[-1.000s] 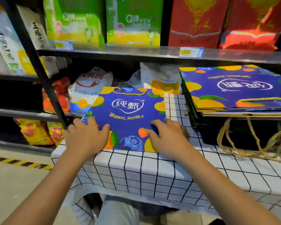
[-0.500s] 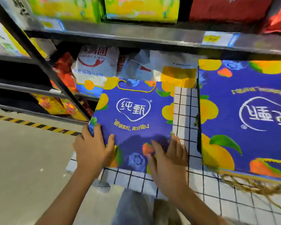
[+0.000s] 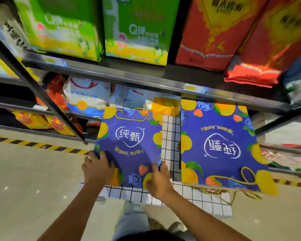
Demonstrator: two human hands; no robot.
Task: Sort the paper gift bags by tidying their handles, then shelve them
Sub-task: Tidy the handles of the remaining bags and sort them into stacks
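1. Blue gift bag (image 3: 130, 145) lies flat on the checked tablecloth (image 3: 170, 140), logo upright to the viewer, gold cord handle (image 3: 131, 116) at the far edge, toward the shelf (image 3: 146, 79).
2. Left hand (image 3: 98, 168) grips the near-left corner, fingers curled over the edge. Right hand (image 3: 157, 178) holds the near-right corner, fingers on top; thumb hidden.
3. Key relation: bag runs straight away from both hands, long axis pointing at the shelf, hands about equally near. Next move looks like a forward push or lift, handle end leading.
4. Stack of matching bags (image 3: 219, 145) sits just to the right, apart, turned the other way, its cords (image 3: 214, 191) hanging loose off the near edge.
5. Green cartons (image 3: 135, 32) and red cartons (image 3: 214, 32) stand on the shelf above.
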